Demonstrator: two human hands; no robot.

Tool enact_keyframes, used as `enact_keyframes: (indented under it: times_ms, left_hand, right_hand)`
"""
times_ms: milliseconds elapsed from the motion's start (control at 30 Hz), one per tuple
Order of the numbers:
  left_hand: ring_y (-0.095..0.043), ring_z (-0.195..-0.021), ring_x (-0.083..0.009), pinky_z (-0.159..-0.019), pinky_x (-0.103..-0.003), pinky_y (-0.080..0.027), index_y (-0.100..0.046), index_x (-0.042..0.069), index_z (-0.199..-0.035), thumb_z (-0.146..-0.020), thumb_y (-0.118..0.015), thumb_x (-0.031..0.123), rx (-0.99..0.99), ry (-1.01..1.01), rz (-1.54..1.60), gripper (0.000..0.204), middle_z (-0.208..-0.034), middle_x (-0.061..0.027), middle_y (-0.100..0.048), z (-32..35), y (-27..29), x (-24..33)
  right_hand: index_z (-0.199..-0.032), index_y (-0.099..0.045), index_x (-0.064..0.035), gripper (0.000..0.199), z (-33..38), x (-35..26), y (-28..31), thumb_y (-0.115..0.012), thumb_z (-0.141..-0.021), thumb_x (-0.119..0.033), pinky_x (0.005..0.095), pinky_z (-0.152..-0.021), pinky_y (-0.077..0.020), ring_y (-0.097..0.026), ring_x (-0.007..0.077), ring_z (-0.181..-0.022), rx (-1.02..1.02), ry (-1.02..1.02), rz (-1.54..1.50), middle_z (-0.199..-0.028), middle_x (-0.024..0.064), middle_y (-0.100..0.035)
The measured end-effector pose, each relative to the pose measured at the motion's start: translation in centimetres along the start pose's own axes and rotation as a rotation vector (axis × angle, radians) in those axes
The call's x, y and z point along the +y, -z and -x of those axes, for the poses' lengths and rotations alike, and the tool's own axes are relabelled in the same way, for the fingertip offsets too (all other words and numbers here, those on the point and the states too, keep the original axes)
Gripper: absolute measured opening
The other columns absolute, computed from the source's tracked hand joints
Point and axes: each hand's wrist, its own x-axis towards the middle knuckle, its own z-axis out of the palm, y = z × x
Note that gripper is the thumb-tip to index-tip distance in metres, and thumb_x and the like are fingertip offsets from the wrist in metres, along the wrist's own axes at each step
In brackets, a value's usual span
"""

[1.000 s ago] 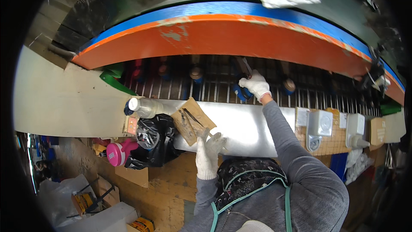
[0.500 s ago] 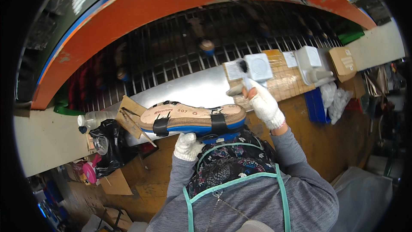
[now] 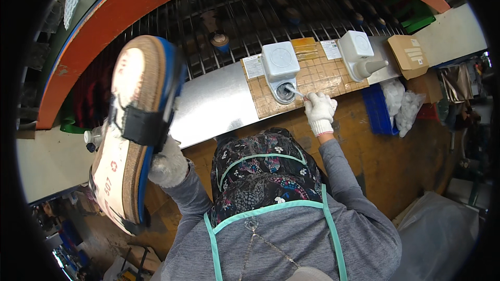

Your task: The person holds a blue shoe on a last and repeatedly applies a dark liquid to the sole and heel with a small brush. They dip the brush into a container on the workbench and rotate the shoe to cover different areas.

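Dipping looks like the step: right hand (image 3: 319, 110) closed on a brush (image 3: 296, 91), tip in the round well (image 3: 285, 93) of the white pot (image 3: 281, 62); left hand (image 3: 169, 164) gripping the sandal (image 3: 136, 127) up at left, fingertips hidden; next move probably calls for drip-free lifting

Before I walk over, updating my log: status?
Left hand gripping black-strapped sandal. Right hand gripping brush, reaching into white container. Sandal partly hides left hand.
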Motion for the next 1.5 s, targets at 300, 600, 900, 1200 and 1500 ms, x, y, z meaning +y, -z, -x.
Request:
enact_keyframes:
  times_ms: [300, 600, 900, 1200, 1500]
  left_hand:
    - [-0.056, -0.125, -0.0337, -0.108, -0.052, -0.043, -0.052, 0.003, -0.14, -0.088, -0.077, 0.026, 0.165, -0.135, -0.206, 0.062, -0.138, -0.0183, -0.057, 1.7, 2.2, 1.2]
    - [-0.065, -0.114, -0.0331, -0.101, -0.047, -0.051, -0.059, -0.001, -0.129, -0.092, -0.073, 0.024, -0.005, -0.518, -0.809, 0.047, -0.128, -0.0214, -0.065, 0.7, -1.5, -2.8]
    - [-0.062, -0.123, -0.0405, -0.105, -0.059, -0.046, -0.065, 0.012, -0.119, -0.081, -0.069, 0.009, -0.423, -0.83, -0.874, 0.038, -0.13, -0.0195, -0.064, -1.4, -4.8, -4.4]
    - [-0.059, -0.124, -0.0409, -0.102, -0.062, -0.046, -0.059, 0.019, -0.116, -0.079, -0.071, 0.016, -0.36, -0.875, -0.85, 0.039, -0.129, -0.0166, -0.063, -1.1, -6.2, -2.3]
    - [-0.061, -0.119, -0.0424, -0.101, -0.063, -0.046, -0.063, 0.019, -0.104, -0.068, -0.074, 0.018, -0.375, -0.828, -0.886, 0.037, -0.125, -0.0161, -0.063, -0.1, -4.4, -0.1]
  right_hand:
    - [-0.097, -0.074, -0.0213, 0.015, 0.2, 1.3, -0.9, -0.069, -0.089, -0.033, 0.0433, -0.075, -0.0458, -0.066, 0.0285, -0.082, -0.071, 0.011, -0.179, -0.09, 0.0037, -0.071]
    - [-0.097, -0.071, -0.009, 0.015, 0.5, 3.7, -1.8, -0.065, -0.093, -0.021, 0.031, -0.061, -0.0463, -0.055, 0.012, -0.065, -0.573, -0.452, -1.264, -0.074, -0.002, -0.065]
    - [-0.084, -0.076, -0.0137, 0.02, -2.3, -4.7, 13.9, -0.083, -0.068, -0.005, 0.0387, -0.077, -0.047, -0.063, 0.023, -0.086, 0.676, 0.475, -0.505, -0.086, 0.001, -0.071]
    - [-0.094, -0.075, 0.0003, 0.011, 2.0, -11.7, 18.9, -0.076, -0.087, -0.008, 0.0282, -0.075, -0.0486, -0.06, 0.0138, -0.085, 0.013, 0.441, -1.323, -0.094, 0.0067, -0.067]
    - [-0.094, -0.074, 0.0036, 0.011, 0.7, -15.1, 17.9, -0.075, -0.088, -0.005, 0.0242, -0.067, -0.0468, -0.059, 0.01, -0.078, 0.109, 0.41, -1.343, -0.096, 0.0065, -0.065]
